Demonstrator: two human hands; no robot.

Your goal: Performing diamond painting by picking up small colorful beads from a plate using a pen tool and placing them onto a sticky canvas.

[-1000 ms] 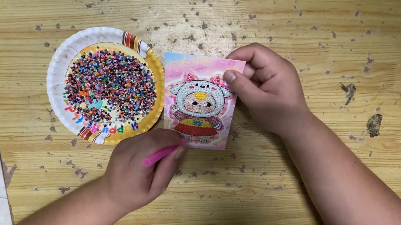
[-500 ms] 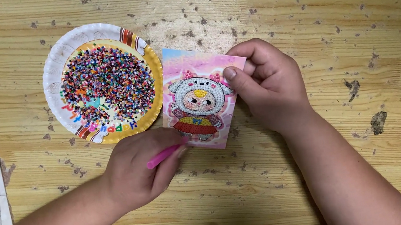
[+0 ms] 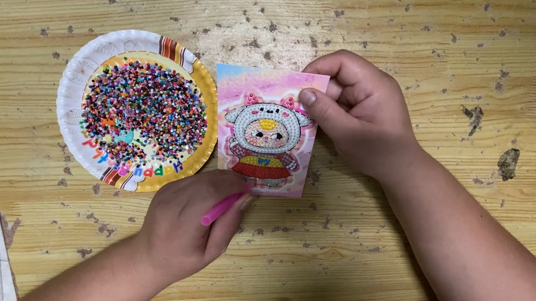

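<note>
Gripping pink pen (image 3: 221,208), L hand (image 3: 186,229); R hand (image 3: 360,114) pinching card (image 3: 266,134) edge, prob. thumb-on-top.

Surface: wooden table (image 3: 399,10), pale yellow grain, dark flecks and chipped spots all over.
Upper left: paper plate (image 3: 71,105) lying flat, heaped with small multicoloured beads (image 3: 144,110).
Centre: pink card (image 3: 266,137) with a bead-covered cartoon figure, just beside my plate's right rim.
Right portion: bare wood, larger dark marks.
</note>
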